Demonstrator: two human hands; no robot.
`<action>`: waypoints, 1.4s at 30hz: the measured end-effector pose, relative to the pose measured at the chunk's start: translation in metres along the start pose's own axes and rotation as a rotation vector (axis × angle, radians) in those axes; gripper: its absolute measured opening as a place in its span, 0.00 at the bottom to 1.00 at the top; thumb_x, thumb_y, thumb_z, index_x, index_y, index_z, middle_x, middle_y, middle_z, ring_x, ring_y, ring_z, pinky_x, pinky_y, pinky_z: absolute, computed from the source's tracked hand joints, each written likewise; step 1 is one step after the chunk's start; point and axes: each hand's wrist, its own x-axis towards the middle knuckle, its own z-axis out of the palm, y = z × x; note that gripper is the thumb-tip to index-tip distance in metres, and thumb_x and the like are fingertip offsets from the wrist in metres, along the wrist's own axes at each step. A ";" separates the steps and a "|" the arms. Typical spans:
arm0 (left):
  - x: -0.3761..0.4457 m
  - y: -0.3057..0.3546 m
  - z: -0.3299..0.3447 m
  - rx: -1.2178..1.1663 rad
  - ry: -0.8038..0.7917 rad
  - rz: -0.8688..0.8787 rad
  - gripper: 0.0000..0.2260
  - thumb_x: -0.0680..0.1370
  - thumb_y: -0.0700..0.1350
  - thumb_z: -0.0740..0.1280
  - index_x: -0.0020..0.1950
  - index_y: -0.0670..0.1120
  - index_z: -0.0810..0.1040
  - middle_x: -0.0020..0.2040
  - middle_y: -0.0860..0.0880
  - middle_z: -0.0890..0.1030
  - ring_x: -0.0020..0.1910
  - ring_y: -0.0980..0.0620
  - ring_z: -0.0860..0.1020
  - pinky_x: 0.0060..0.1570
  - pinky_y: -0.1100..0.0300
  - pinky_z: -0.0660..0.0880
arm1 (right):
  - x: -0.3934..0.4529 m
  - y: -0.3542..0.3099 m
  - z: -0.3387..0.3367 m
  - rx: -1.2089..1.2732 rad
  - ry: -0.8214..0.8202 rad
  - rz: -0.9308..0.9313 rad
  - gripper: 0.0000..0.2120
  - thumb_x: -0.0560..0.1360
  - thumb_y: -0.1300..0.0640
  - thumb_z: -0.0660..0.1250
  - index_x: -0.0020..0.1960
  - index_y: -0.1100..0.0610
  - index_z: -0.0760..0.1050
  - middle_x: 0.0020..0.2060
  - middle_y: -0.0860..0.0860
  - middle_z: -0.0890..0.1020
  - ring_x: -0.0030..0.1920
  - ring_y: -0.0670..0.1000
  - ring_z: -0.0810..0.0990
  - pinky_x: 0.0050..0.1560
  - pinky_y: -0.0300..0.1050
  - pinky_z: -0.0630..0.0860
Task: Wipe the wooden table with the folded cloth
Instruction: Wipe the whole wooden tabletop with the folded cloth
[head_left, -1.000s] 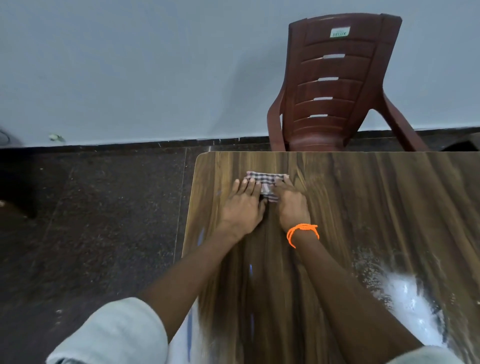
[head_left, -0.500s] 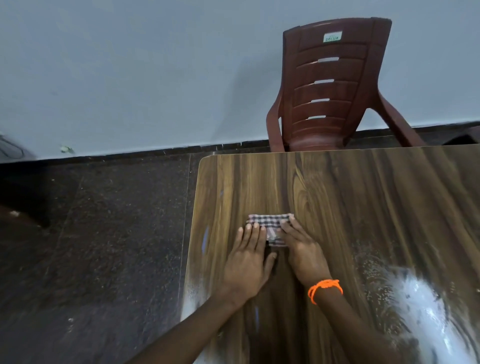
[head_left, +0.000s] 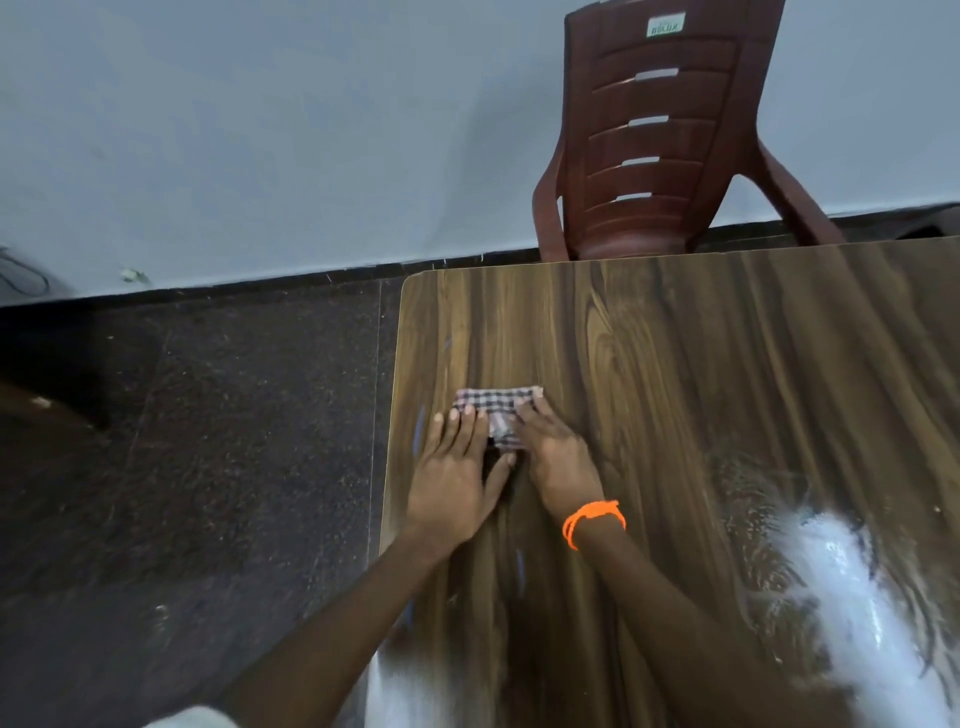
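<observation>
Both flat-fingered hands, left (head_left: 457, 480) and right (head_left: 558, 462), atop small folded checked cloth (head_left: 496, 402) on brown wood-grain table (head_left: 727, 364).

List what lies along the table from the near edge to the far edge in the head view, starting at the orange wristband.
orange wristband → right hand → folded cloth → bare wooden table → brown chair past the far edge

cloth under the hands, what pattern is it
The folded cloth is checked, dark lines on white, seen in the head view.
</observation>
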 end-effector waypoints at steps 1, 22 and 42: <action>-0.016 0.003 0.004 -0.011 -0.002 -0.001 0.34 0.85 0.63 0.46 0.78 0.39 0.66 0.77 0.39 0.69 0.80 0.43 0.62 0.80 0.45 0.53 | -0.015 -0.003 0.002 -0.011 -0.005 -0.020 0.20 0.70 0.72 0.66 0.62 0.65 0.76 0.64 0.58 0.76 0.71 0.61 0.65 0.67 0.53 0.70; -0.039 0.022 0.002 -0.039 -0.081 -0.009 0.38 0.83 0.67 0.44 0.81 0.39 0.57 0.81 0.39 0.59 0.83 0.46 0.52 0.81 0.48 0.45 | -0.048 -0.009 0.005 -0.016 0.052 0.094 0.20 0.70 0.72 0.67 0.62 0.64 0.77 0.64 0.57 0.76 0.70 0.59 0.67 0.68 0.51 0.68; -0.044 0.065 0.004 -0.094 -0.121 0.010 0.33 0.85 0.62 0.48 0.81 0.40 0.59 0.81 0.40 0.60 0.82 0.45 0.53 0.81 0.48 0.43 | -0.085 -0.003 -0.021 -0.034 0.039 0.234 0.18 0.74 0.71 0.64 0.62 0.64 0.77 0.65 0.57 0.76 0.71 0.58 0.66 0.67 0.54 0.70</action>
